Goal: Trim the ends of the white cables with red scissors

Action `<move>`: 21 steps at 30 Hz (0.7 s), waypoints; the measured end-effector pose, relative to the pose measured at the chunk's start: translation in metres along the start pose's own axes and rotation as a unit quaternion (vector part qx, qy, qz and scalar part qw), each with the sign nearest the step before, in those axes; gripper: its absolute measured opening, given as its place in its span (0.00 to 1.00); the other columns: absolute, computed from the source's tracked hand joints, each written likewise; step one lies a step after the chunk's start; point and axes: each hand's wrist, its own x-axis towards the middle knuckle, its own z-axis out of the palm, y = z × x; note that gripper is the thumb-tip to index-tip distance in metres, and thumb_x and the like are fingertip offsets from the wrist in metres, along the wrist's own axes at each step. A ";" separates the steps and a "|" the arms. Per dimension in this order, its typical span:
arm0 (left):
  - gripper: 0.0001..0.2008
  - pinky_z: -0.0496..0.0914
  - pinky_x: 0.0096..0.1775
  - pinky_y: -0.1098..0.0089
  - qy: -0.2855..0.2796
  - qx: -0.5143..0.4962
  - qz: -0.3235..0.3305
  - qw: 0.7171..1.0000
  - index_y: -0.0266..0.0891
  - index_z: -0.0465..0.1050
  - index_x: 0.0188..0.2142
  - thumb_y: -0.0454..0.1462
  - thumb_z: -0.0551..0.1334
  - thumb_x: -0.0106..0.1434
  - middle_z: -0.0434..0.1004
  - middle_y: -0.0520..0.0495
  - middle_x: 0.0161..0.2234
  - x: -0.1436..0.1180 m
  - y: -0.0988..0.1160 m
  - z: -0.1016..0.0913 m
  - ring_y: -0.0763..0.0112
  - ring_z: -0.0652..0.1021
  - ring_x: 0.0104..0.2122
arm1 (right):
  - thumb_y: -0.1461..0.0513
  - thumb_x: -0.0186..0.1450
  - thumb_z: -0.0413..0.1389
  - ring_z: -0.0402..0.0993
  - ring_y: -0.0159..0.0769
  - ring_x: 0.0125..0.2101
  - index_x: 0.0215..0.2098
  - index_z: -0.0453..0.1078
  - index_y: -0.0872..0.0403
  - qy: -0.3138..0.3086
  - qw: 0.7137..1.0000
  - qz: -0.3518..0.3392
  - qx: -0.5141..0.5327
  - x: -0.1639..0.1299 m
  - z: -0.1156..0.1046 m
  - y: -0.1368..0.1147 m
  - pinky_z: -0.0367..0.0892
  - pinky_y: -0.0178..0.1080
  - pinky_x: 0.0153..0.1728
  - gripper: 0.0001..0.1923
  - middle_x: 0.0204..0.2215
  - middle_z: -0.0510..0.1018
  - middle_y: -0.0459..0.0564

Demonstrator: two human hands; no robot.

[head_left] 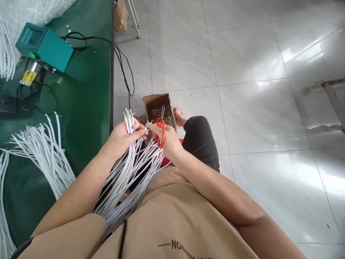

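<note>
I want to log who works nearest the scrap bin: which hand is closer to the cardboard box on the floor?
Right. The right hand, holding the red-handled scissors, overlaps the cardboard box at its near edge. The left hand grips the white wires further left, beside the box.

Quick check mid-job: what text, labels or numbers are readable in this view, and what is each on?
"NOIHSA", upside down and cut off by the frame edge: printed on the tan shirt.
Yellow label under the teal machine: dark marks, too small to read.
Nothing readable on the scissors, white wires or cardboard box.
</note>
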 end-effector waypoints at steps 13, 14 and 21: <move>0.17 0.68 0.29 0.73 0.042 0.009 -0.012 0.999 0.38 0.76 0.43 0.36 0.71 0.52 0.74 0.48 0.39 0.003 -0.003 -0.008 0.76 0.75 0.29 | 0.60 0.64 0.53 0.64 0.31 0.29 0.26 0.70 0.56 0.017 0.817 -0.241 -0.524 0.000 -0.032 -0.003 0.57 0.36 0.32 0.11 0.29 0.74 0.49; 0.18 0.69 0.29 0.73 0.043 0.010 -0.013 0.999 0.38 0.76 0.43 0.36 0.72 0.52 0.74 0.48 0.38 0.003 -0.003 -0.008 0.75 0.75 0.29 | 0.60 0.64 0.53 0.65 0.33 0.31 0.27 0.70 0.57 0.009 0.788 -0.256 -0.560 0.001 -0.034 -0.002 0.58 0.36 0.33 0.10 0.30 0.74 0.50; 0.20 0.69 0.30 0.72 0.040 0.005 -0.023 0.999 0.38 0.77 0.46 0.36 0.72 0.52 0.72 0.52 0.30 0.002 -0.002 -0.008 0.75 0.75 0.27 | 0.61 0.69 0.48 0.68 0.40 0.37 0.35 0.74 0.58 0.003 0.670 -0.309 -0.675 0.002 -0.034 -0.005 0.58 0.41 0.40 0.14 0.34 0.76 0.55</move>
